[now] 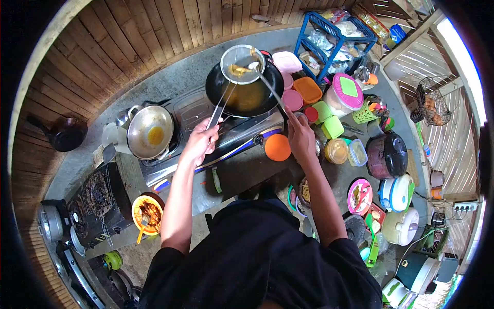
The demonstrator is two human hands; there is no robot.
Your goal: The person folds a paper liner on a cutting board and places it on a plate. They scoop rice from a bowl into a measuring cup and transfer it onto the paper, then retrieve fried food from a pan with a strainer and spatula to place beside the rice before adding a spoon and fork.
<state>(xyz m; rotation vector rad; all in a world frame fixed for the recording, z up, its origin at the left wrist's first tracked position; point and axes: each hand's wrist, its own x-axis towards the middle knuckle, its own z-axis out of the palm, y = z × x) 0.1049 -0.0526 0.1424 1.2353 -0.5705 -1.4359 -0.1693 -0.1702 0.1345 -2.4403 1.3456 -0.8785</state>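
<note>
My left hand [203,140] grips the handle of a wire-mesh strainer [238,57], held above a dark wok [212,88]. Pieces of yellow-brown food [237,70] lie in the mesh. My right hand [301,135] is closed on a long-handled metal spoon [272,90], whose shiny tip reaches into the strainer beside the food. Brownish oil [248,98] shows in the wok, which sits on the stove [193,110]. Left of it, a lighter metal pan [135,135] stands on the stove with a little yellow oil at its bottom.
An orange bowl [138,208] of dark red sauce stands near my left forearm. A green-handled knife [216,180] lies at the counter edge. An orange lid [278,148] and several plastic containers [323,110] crowd the right side. A blue rack [335,32] stands behind them.
</note>
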